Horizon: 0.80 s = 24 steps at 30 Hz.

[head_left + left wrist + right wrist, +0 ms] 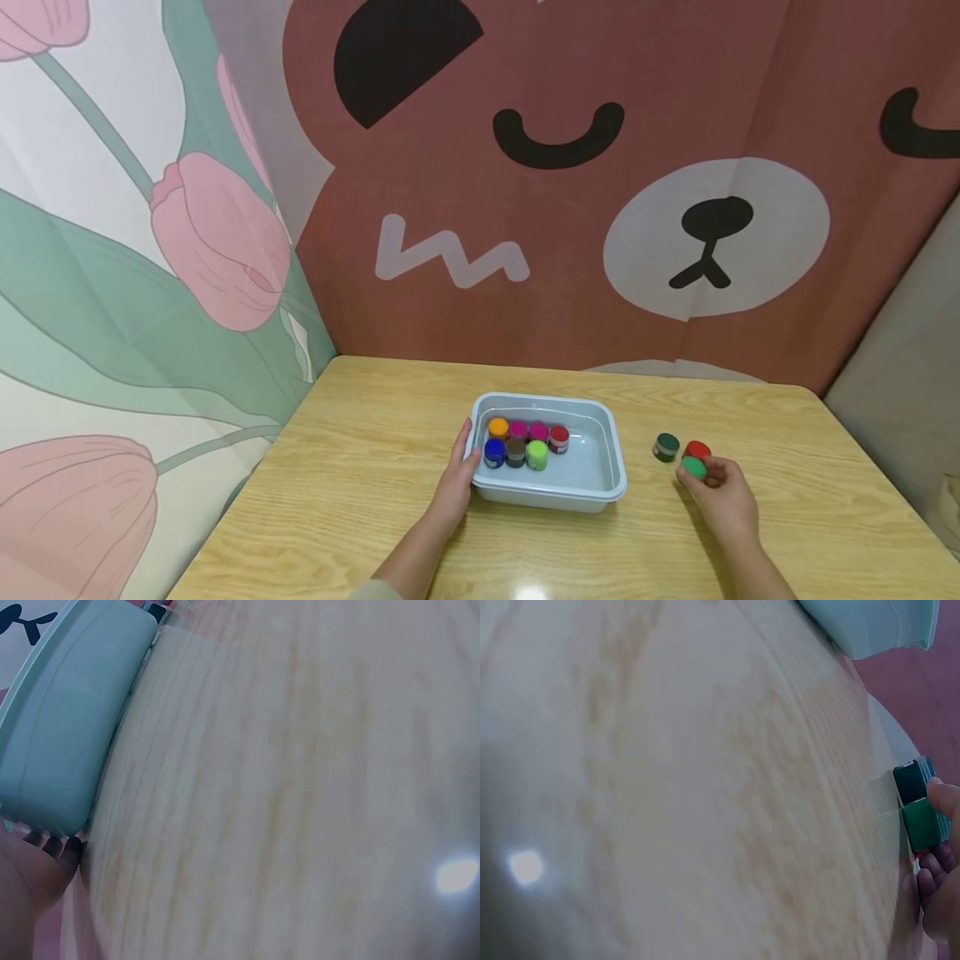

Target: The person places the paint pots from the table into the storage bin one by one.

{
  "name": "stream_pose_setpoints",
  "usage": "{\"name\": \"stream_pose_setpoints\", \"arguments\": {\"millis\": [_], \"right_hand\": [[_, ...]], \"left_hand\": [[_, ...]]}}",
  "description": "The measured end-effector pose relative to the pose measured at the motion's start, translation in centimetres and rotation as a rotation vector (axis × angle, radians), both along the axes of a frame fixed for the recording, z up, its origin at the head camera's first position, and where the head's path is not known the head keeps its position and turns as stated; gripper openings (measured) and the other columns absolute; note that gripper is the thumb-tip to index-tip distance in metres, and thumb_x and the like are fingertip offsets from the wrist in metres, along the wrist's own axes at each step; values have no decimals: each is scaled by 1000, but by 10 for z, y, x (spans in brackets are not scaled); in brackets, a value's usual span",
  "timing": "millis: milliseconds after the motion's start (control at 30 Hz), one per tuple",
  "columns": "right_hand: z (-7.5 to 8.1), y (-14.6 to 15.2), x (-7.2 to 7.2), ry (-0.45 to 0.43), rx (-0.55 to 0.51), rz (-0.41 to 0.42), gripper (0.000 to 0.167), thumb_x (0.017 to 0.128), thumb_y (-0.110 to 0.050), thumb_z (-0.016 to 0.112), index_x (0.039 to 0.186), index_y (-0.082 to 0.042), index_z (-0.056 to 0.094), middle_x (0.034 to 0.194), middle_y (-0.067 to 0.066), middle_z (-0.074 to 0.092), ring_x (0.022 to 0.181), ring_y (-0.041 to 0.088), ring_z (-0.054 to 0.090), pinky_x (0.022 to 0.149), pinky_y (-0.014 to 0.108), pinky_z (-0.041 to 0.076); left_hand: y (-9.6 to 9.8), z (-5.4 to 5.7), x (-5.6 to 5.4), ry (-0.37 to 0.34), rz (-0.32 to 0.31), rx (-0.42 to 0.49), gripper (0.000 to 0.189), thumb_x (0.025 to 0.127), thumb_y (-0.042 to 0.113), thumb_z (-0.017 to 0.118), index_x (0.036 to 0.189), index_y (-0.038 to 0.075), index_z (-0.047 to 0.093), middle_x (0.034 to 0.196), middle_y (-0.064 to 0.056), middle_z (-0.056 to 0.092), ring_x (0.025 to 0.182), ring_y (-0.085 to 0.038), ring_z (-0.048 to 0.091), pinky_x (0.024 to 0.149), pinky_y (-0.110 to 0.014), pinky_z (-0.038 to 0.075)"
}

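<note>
A pale blue plastic tub (600,467) stands on the table, with several small paint jars in its left part, among them an orange jar (498,428), a blue jar (494,452) and a light green jar (537,455). My left hand (453,487) holds the tub's left side, thumb at the rim; the left wrist view shows fingertips against the tub's wall (67,720). To the right of the tub, my right hand (726,504) pinches a green jar (693,468) between thumb and fingers. Close by it are a red jar (697,450) and a dark green jar (666,447).
The wooden table (337,500) reaches back to a curtain (555,317) with a bear's face. A tulip-patterned curtain (217,358) hangs at the left. Inside the tub, bare floor shows right of the jars.
</note>
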State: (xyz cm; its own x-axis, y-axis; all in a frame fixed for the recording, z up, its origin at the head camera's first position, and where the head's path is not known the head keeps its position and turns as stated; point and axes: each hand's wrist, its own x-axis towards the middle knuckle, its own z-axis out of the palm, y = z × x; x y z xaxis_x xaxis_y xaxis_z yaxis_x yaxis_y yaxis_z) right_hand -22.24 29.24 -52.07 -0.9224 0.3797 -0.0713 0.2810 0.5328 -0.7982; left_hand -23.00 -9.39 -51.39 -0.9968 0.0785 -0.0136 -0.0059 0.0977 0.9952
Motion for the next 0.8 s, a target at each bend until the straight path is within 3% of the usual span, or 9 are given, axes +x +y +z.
{"name": "stream_pose_setpoints", "arguments": {"millis": [433, 667, 733, 800], "right_hand": [[0, -1, 4, -5, -4, -5, 69, 91, -43, 65, 137, 3, 42, 131, 25, 52, 118, 38, 53, 76, 23, 45], [9, -3, 5, -6, -27, 14, 75, 90, -47, 65, 143, 0, 43, 136, 25, 53, 121, 39, 54, 68, 12, 43], [13, -5, 6, 1, -23, 26, 74, 91, -47, 65, 144, -1, 44, 136, 24, 54, 115, 32, 58, 68, 11, 43], [16, -6, 6, 10, -16, 39, 72, 91, -47, 65, 144, -2, 45, 135, 21, 56, 104, 12, 60, 70, 8, 42]], "left_hand": [[1, 0, 1, -11, 9, -3, 58, 105, 28, 36, 158, 21, 16, 165, -14, 15, 150, -46, 9, 115, -72, 7], [1, 0, 0, 5, 5, 7, 58, 105, 27, 36, 158, 20, 16, 165, -15, 14, 150, -45, 8, 116, -71, 6], [1, 0, 0, 8, 2, 9, 58, 105, 27, 36, 158, 19, 16, 165, -15, 14, 150, -45, 8, 116, -70, 6], [1, 0, 0, 9, 0, 6, 58, 105, 27, 36, 158, 19, 15, 165, -15, 14, 150, -45, 8, 116, -70, 6]]}}
